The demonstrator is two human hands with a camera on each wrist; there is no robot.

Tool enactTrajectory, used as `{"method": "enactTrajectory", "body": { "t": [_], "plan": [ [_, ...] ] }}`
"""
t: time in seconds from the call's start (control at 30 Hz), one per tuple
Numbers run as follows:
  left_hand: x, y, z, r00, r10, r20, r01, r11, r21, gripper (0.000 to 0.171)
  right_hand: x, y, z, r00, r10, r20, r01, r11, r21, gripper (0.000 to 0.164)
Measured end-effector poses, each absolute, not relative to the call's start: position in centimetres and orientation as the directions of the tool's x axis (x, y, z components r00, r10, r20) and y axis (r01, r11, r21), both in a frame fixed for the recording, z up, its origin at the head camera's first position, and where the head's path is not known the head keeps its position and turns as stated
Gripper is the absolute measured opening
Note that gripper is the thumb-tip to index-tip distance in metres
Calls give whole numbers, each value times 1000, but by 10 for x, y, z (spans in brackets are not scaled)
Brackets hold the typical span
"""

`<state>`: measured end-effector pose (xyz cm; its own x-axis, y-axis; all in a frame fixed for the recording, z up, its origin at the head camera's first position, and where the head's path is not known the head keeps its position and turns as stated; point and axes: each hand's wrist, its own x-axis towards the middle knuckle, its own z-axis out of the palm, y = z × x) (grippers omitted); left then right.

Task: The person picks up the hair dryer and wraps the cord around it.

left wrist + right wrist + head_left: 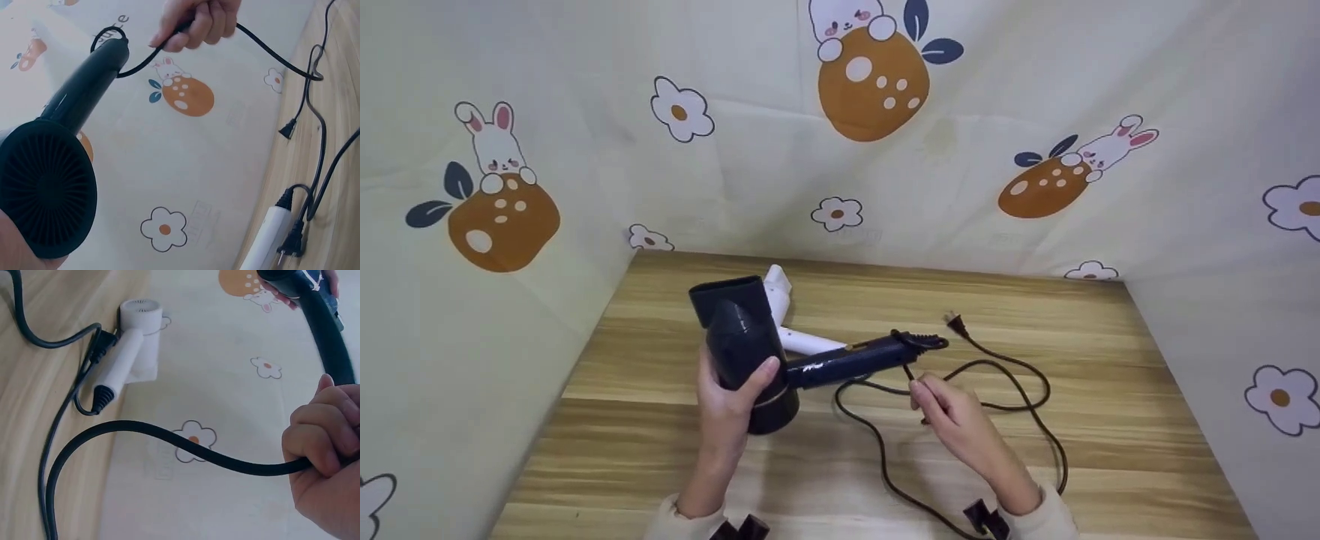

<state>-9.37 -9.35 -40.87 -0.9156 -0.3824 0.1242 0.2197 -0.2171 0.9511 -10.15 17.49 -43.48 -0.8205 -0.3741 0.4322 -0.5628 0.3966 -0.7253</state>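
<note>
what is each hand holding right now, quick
Left hand: closed around the dark hair dryer.
Right hand: closed, gripping that dryer's black power cord.

A small screened nook, kind of room unclear: pale cloth (765,172) printed with rabbits (499,154), fruit (874,90) and flowers (682,110) walls the left, right and top of the frame around a wood-grain table (622,457) below.
</note>
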Motion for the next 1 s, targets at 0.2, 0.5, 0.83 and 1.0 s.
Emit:
{"method": "enactTrajectory", "body": {
  "t": [0.2, 0.5, 0.83, 1.0],
  "plan": [
    [-97, -93, -414, -898, -401, 180, 212, -37, 977, 64, -93, 178, -425, -707, -416, 572, -706, 472, -528, 24],
    [-99, -95, -422, -955, -212, 209, 182, 139, 973, 65, -91, 192, -413, -597, -438, 672, -792, 458, -404, 12],
    [-97, -96, -424, -970, -34, 242, 237, 116, 965, 62, -99, 206, -402, -650, -385, 655, -751, 452, -481, 18],
    [-96, -95, -420, -957, 14, 289, 289, 81, 954, 62, -106, 209, -402, -675, -385, 630, -738, 386, -554, 20]
  ]
}}
